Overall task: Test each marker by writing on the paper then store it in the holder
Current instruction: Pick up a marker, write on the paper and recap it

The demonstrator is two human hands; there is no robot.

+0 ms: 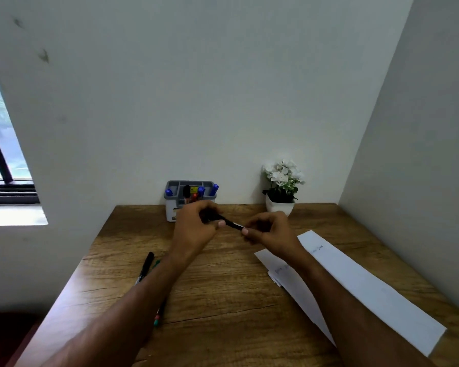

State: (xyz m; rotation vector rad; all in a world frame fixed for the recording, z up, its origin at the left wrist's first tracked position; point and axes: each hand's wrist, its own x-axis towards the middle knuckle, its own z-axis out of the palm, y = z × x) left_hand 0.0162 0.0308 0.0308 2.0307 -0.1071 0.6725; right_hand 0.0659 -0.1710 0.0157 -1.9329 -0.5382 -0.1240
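Observation:
Both hands hold one black marker (232,223) above the wooden desk, in front of the holder. My left hand (198,229) grips its dark end and my right hand (269,229) pinches the other end. The grey and white holder (190,201) stands at the back against the wall, with blue, black and red markers upright in it. White paper (355,284) lies on the right side of the desk with faint scribbles on it. A black marker (145,268) and a green-tipped one (158,317) lie on the left, partly hidden under my left forearm.
A white pot of white flowers (281,186) stands at the back right, close to my right hand. Walls close the desk (223,300) at the back and right. A window (0,160) is at the left.

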